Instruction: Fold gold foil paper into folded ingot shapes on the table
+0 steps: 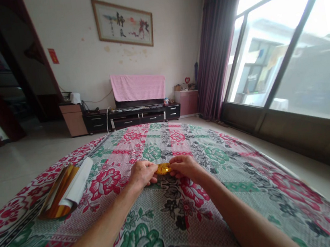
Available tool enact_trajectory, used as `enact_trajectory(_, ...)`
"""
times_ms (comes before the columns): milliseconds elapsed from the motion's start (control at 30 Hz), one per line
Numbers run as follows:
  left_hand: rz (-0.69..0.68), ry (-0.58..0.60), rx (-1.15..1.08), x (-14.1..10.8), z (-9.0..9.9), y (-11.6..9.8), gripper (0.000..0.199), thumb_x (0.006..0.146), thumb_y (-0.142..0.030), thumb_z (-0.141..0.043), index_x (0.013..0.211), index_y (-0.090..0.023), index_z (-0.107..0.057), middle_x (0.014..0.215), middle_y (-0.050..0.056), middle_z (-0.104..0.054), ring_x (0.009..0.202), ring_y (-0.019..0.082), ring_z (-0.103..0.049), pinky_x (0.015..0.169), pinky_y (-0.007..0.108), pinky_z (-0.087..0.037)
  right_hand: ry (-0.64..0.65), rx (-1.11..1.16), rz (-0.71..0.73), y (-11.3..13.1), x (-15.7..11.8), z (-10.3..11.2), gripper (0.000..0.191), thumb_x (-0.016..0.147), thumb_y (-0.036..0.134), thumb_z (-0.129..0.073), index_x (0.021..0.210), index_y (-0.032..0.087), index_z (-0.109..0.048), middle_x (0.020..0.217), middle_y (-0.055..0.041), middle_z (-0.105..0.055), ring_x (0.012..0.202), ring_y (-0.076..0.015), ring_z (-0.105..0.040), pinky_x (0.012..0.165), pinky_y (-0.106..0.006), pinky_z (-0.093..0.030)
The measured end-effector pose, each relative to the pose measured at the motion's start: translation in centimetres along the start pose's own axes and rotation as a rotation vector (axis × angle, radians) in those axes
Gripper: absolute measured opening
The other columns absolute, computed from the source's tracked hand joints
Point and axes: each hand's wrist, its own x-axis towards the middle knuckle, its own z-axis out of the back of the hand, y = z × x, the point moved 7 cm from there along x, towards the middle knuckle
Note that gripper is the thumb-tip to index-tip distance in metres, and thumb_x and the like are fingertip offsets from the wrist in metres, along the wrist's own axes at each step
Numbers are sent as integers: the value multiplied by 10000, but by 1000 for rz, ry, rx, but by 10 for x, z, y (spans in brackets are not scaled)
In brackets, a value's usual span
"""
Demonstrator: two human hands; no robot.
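Note:
A small piece of shiny gold foil paper (163, 168) is stretched between my two hands, just over the flowered cloth. My left hand (143, 172) pinches its left end between thumb and fingers. At the other end, my right hand (185, 166) grips the paper in the same way. Both ends are partly covered by my fingertips. Farther left on the cloth lies a loose stack of curled gold sheets (58, 190), with a white sheet (78, 183) rolled over its right side.
A patterned tablecloth (138, 240) covers the round table under my hands. Beyond it stands a low black cabinet (140, 116) with a pink cloth (138, 85) draped over something on top. A purple curtain (213, 52) and large windows are on the right.

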Motion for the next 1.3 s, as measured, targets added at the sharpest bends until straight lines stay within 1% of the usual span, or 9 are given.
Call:
enact_trajectory(167,-1,-2,-8,1,-1,2,227,734,-299,-548,843,-125,-646,646,67,-689,500,145,-648,347,141,-357,13,-28,32,-1,2,0,100,763,178,-573,722,151,-660,517,28,-624,437,-53,-541,420,-120,-435)
enact_trajectory(400,-26,-38,25,4,-2,5,231,749,-306,-549,844,-126,-657,609,63,-684,490,151,-650,365,148,-383,-26,5,8,-4,4,0,91,749,157,-590,674,156,-642,508,31,-626,454,-58,-564,438,-120,-450)
enact_trajectory(533,-46,-54,30,1,-2,2,224,754,-313,-557,835,-135,-664,618,55,-689,503,142,-656,386,140,-398,-47,-6,21,-4,6,1,85,729,186,-626,652,154,-641,498,31,-624,437,-51,-549,430,-111,-441)
enact_trajectory(833,-59,-72,28,-1,0,0,213,768,-309,-561,829,-132,-662,621,53,-693,512,140,-658,398,143,-404,-23,-11,60,-3,6,1,106,744,190,-622,643,167,-644,528,30,-636,451,-53,-550,458,-130,-457)
enact_trajectory(967,-56,-74,47,-2,-1,0,210,770,-307,-559,830,-135,-663,621,49,-694,502,132,-654,406,145,-411,-45,-46,51,-3,6,2,99,741,207,-632,653,166,-648,529,20,-641,456,-60,-556,445,-128,-446)
enact_trajectory(1200,-87,-80,54,-2,-1,-2,209,754,-311,-567,813,-135,-662,606,43,-689,510,138,-658,408,152,-420,-41,-25,96,-5,9,2,109,748,163,-586,656,159,-642,515,31,-620,433,-49,-528,429,-127,-416)
enact_trajectory(1300,-88,-78,56,-1,-1,-2,206,747,-308,-571,810,-136,-664,595,43,-686,509,143,-658,414,160,-430,-24,-24,105,-6,10,1,103,747,169,-586,664,157,-646,517,27,-622,432,-55,-530,425,-134,-415)
